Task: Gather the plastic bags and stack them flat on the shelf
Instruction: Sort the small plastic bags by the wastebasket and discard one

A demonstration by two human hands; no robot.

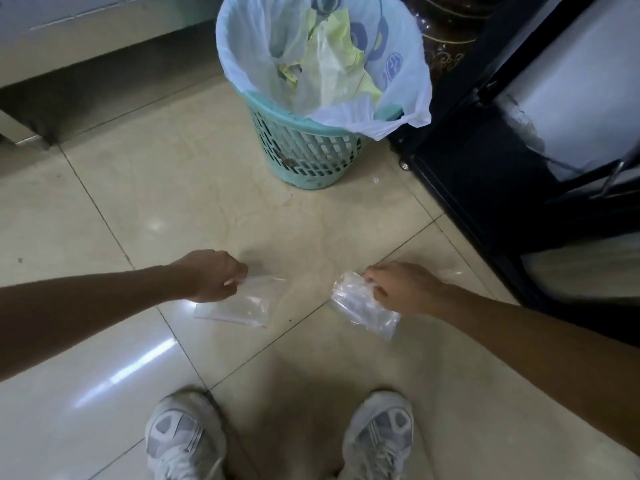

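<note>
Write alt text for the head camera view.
A person's left hand and right hand each pinch a clear plastic bag above a tiled floor, with a lined green wastebasket beyond.

Two clear bags (239, 306) (363, 308), dangling apart

teal basket (304, 150), clear bags (242, 306), beige floor (173, 188)

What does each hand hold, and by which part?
The left hand pinches a clear zip bag at its upper edge. The right hand grips a bundle of clear bags at its upper end.
</note>
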